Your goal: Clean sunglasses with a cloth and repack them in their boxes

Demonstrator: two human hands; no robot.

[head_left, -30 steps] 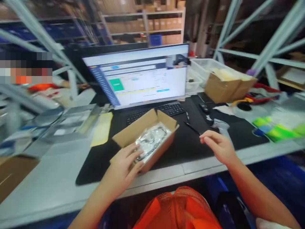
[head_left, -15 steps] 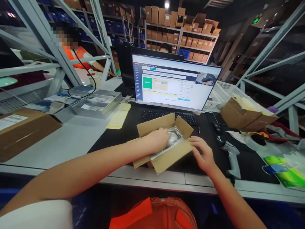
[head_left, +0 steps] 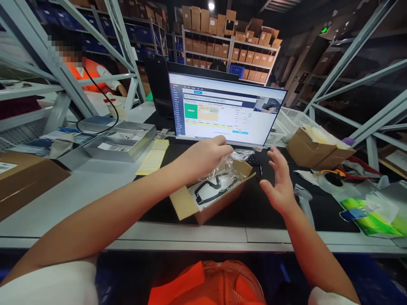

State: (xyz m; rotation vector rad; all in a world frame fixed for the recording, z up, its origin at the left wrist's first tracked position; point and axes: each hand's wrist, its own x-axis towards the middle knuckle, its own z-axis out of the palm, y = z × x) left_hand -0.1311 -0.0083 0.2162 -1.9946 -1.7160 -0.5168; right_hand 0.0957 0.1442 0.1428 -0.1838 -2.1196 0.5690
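A cardboard box [head_left: 222, 203] lies open on the black mat in front of the monitor. Clear plastic wrap [head_left: 224, 165] rises out of it, pinched in the fingers of my left hand [head_left: 211, 154] above the box. Under the wrap, a white surface with a thick black outline and black lettering [head_left: 214, 188] shows inside; I cannot tell what it is. To the right of the box, my right hand [head_left: 280, 186] is raised with its fingers apart, holding nothing and not touching the cardboard.
The monitor [head_left: 222, 112] stands behind the box, a keyboard [head_left: 252, 160] partly hidden below it. Yellow sheets [head_left: 154, 156] and grey trays [head_left: 119, 152] lie left. A barcode scanner [head_left: 305, 203], carton [head_left: 313, 148] and green packet [head_left: 369, 218] are right. A co-worker [head_left: 85, 76] sits behind the frame.
My left hand has come up out of the box, pulling plastic wrap with it. The right hand has let go of the box's flap and lifted away. The printed content now shows more.
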